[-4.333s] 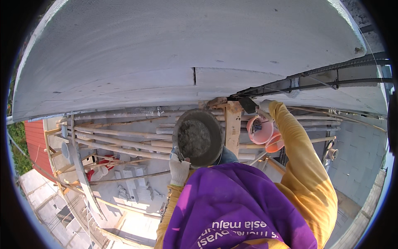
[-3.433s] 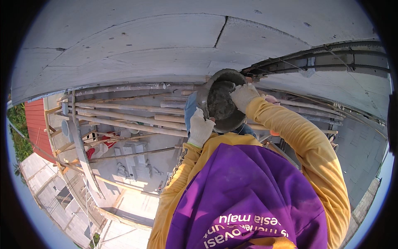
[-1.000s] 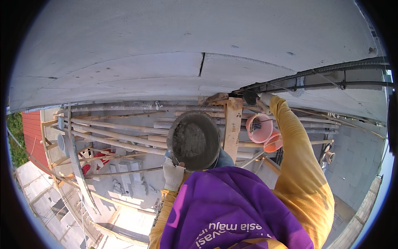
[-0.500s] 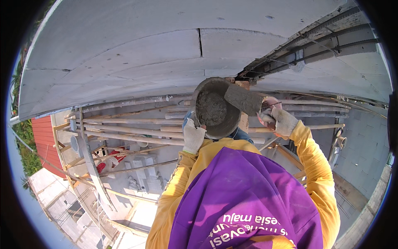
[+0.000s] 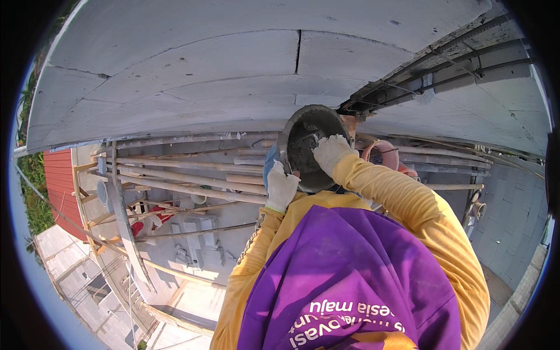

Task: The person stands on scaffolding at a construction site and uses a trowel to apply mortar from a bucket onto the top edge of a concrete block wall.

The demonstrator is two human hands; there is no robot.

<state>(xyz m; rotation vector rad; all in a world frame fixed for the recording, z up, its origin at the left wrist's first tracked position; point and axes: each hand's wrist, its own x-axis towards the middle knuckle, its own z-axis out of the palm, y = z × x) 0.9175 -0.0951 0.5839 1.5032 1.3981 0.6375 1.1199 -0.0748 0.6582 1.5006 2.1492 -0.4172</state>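
A dark round bucket (image 5: 332,121) of wet grey mortar (image 5: 304,154) stands in front of me, close to the pale block wall. My left hand (image 5: 283,185), in a whitish glove, is closed on the bucket's near left rim. My right hand (image 5: 332,154), gloved too, reaches over the right rim into the bucket. Its fingers are curled round the handle of a trowel. The trowel's blade is down inside the bucket and hard to tell from the mortar.
A light grey block wall (image 5: 233,64) rises ahead, with a gap holding steel bars (image 5: 402,87) at right. Bamboo poles (image 5: 192,181) run left and right below me. A pink ring-shaped thing (image 5: 389,154) lies right of the bucket. Stacked blocks (image 5: 201,242) stand lower left.
My right hand has swung left from beside the bucket, bringing the trowel from over the right rim down into it. My left hand stays on the rim. The view has shifted slightly.
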